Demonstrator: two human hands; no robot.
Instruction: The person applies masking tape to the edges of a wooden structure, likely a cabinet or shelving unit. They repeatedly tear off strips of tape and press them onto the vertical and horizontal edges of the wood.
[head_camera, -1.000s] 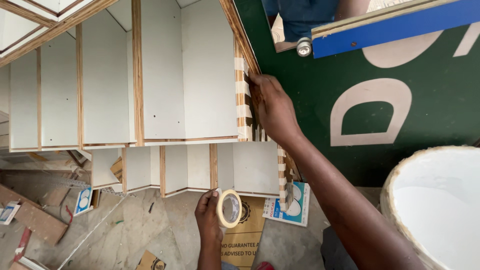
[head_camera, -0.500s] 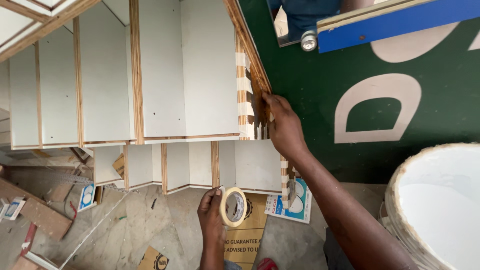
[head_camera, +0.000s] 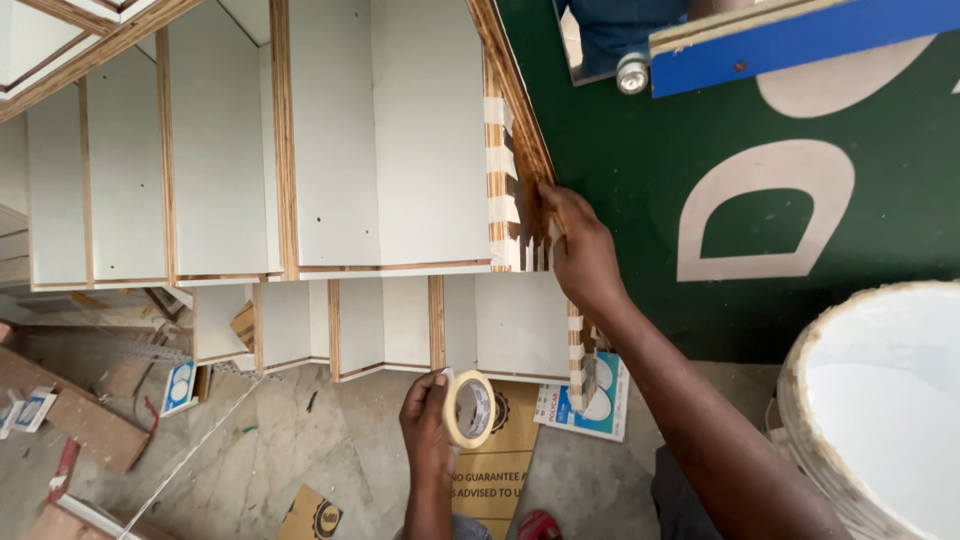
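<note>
My left hand (head_camera: 428, 428) grips a roll of pale masking tape (head_camera: 470, 408) low in the view, above the stone floor. My right hand (head_camera: 578, 247) presses on the taped edge of a plywood strip (head_camera: 516, 160), at the right side of a white laminated cabinet (head_camera: 330, 150) with bare plywood edges. Short strips of masking tape (head_camera: 497, 160) cross that edge at intervals, and more run down the lower edge (head_camera: 577, 350). The fingers lie flat against the wood near the cabinet's corner.
A green board with large pale letters (head_camera: 760, 210) lies to the right. A blue-edged plank (head_camera: 800, 30) crosses the top right. A big white bucket (head_camera: 880, 400) stands at the lower right. Cardboard (head_camera: 500, 470), small boxes (head_camera: 600, 400) and wood offcuts (head_camera: 80, 420) litter the floor.
My right hand has slid a little along the taped edge toward the cabinet's corner. The left hand has stayed low with the tape roll.
</note>
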